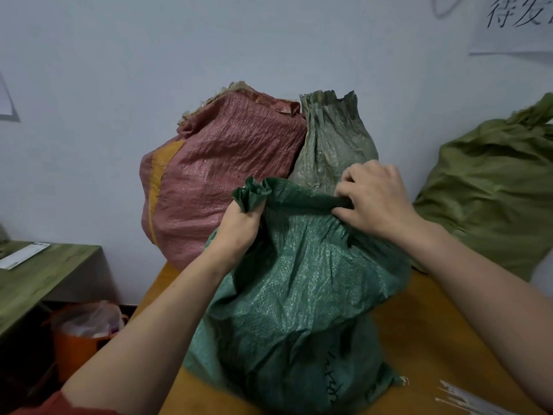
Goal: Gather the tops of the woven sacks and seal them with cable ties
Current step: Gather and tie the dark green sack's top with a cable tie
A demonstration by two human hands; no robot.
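- Filling the centre and lower middle of the frame, a green sack point(287, 310) of crinkled woven plastic stood on an orange table point(419, 339), its body lumpy and creased.
- The left hand point(239, 229), just left of centre, was closed around a bunched, ruffled tuft of the sack's top edge, which stuck up above the fist.
- The right hand point(374, 199), right of centre, was curled over and pinching the same rim, which ran between the two hands as a taut rolled band.
- Behind, in the middle of the frame, a pink sack point(221, 175) with an orange stripe leaned against a pale wall point(119, 70); its frayed top was loosely folded.
- Touching its right side stood an olive sack point(332, 145), its neck pleated and narrowed to a flared, ragged mouth.
- At the right edge a light green sack point(493, 199) slumped in soft folds.
- White strips point(460, 399), blurred, lay on the table at the lower right corner.
- Lower left held a green wood-grain desk point(39, 277) and an orange bucket point(77, 348) lined with clear film.
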